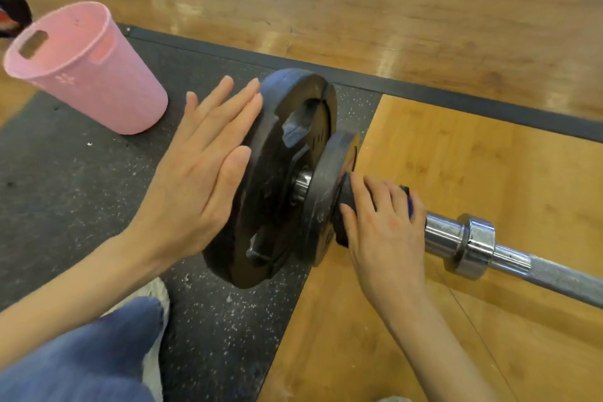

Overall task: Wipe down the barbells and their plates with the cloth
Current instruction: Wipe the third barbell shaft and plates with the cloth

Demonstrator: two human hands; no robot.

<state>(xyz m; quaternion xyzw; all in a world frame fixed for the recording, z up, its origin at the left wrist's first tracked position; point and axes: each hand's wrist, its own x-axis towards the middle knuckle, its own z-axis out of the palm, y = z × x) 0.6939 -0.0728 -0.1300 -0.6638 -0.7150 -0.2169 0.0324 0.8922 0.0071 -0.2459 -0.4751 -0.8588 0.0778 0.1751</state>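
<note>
A barbell (522, 264) lies across the floor with a large black plate (280, 153) and a smaller black plate (326, 192) on its sleeve. My left hand (202, 166) presses flat, fingers straight, against the outer face of the large plate. My right hand (381, 225) grips a dark blue cloth (409, 202) wrapped round the sleeve, right against the inner face of the small plate. Most of the cloth is hidden under my fingers.
A pink plastic basket (88, 68) stands on the black rubber mat (65, 173) to the left of the plates. My knee in jeans (81, 356) and a white shoe (156, 297) are at the bottom left. Wooden flooring (473, 157) surrounds the mat.
</note>
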